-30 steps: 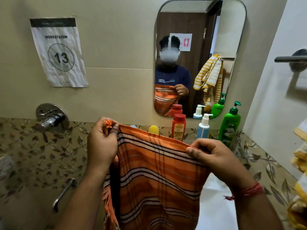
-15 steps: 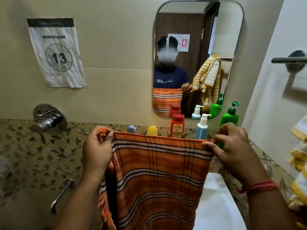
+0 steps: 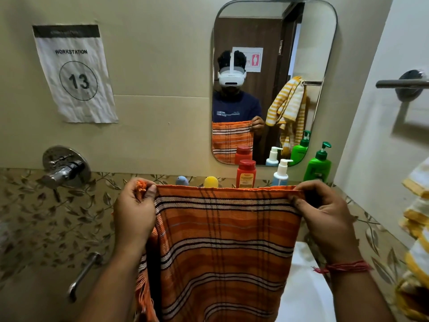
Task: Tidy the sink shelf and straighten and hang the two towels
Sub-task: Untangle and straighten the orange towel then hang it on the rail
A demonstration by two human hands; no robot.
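Note:
An orange striped towel (image 3: 222, 247) hangs flat in front of me, its top edge stretched level. My left hand (image 3: 135, 212) pinches its top left corner and fringe. My right hand (image 3: 325, 217) pinches the top right corner. Behind the towel, on the sink shelf, stand a red bottle (image 3: 245, 174), a white and blue pump bottle (image 3: 281, 175), a green pump bottle (image 3: 318, 167), a blue cap (image 3: 182, 180) and a yellow cap (image 3: 210, 181). A yellow striped towel (image 3: 415, 228) hangs bunched at the right edge.
A towel bar (image 3: 401, 84) is fixed high on the right wall. The mirror (image 3: 274, 38) hangs above the shelf. A wall tap (image 3: 62, 170) and a metal handle (image 3: 83, 273) are at the left. The white sink (image 3: 304, 291) lies below the towel.
My right hand has moved to the right and up, pulling the towel's top edge wider and level. The left hand keeps its corner, almost in place.

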